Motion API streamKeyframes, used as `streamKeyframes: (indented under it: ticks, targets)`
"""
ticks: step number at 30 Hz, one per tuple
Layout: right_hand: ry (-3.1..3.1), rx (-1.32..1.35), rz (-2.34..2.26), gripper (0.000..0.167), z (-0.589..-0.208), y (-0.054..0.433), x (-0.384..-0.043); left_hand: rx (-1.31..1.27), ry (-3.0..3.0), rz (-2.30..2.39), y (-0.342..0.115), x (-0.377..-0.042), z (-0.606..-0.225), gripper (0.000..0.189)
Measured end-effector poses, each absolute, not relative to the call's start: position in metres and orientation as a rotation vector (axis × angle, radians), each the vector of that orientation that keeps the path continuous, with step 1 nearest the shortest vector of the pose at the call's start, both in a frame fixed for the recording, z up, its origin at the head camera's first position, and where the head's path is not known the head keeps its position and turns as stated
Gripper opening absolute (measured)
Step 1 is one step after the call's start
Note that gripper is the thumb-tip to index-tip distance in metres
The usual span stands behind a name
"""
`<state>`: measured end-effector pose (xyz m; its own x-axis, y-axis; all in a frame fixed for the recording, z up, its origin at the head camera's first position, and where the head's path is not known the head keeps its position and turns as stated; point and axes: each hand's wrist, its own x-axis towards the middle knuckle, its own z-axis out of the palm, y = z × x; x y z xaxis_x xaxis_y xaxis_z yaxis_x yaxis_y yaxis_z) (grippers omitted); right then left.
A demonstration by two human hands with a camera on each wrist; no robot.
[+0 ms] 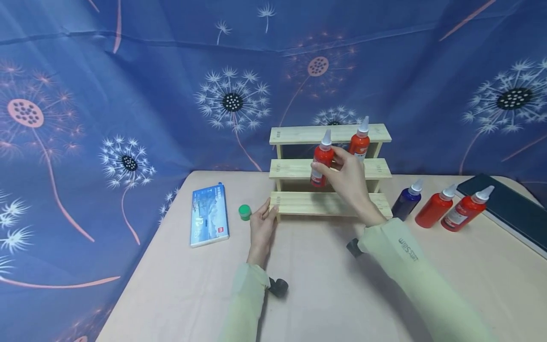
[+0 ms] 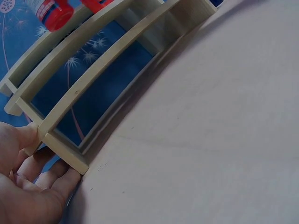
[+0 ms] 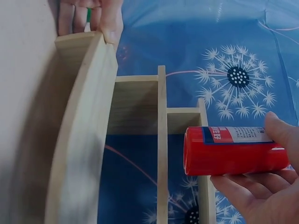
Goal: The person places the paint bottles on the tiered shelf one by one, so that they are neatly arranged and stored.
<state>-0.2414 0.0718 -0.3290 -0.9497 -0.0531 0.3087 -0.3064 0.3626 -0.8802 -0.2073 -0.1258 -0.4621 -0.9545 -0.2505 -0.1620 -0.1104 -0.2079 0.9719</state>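
Note:
A three-tier wooden step rack [image 1: 316, 203] stands on the table against the blue cloth. My left hand [image 1: 261, 228] grips the left end of its lowest tier, thumb on top and fingers at the side. My right hand [image 1: 348, 178] holds a red bottle [image 1: 320, 159] with a pointed cap upright by its body, in front of the middle tier. In the right wrist view the bottle's [image 3: 233, 151] flat base is apart from the wood. A second red bottle [image 1: 360, 143] stands on the rack at the right, its base hidden behind my right hand.
Right of the rack stand a dark blue bottle [image 1: 407, 203] and two red bottles [image 1: 433, 210], near a dark flat case [image 1: 508, 209]. To the left lie a blue box [image 1: 209, 216] and a small green-lidded pot [image 1: 245, 212]. Patterned blue cloth [image 1: 171, 95] hangs behind.

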Motion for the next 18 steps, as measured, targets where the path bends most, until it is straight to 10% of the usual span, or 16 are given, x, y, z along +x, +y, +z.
streamKeyframes:
  ticks: [18]
  targets:
    - [-2.428,0.314,1.532,0.057,-0.324,0.053,-0.283,0.451,-1.970,-2.261,-0.127,-0.210,-0.465,0.051]
